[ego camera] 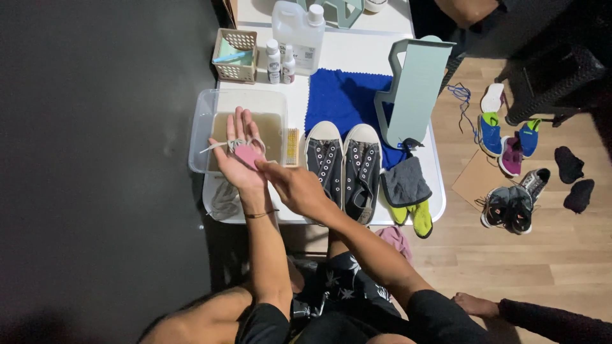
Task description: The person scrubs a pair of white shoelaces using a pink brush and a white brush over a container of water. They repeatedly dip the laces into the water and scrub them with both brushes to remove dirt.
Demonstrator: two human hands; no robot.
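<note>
Left hand palm up, pink soap, white shoelace

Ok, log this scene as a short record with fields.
left hand: palm up over the tub, white shoelace draped across it, pink bar on the palm
right hand: fingers touching the pink bar
shoelace: one end hangs off the palm
tub: clear plastic, murky water
sneakers: dark pair, unlaced, on the table
cloth: blue, under the sneaker toes
</note>
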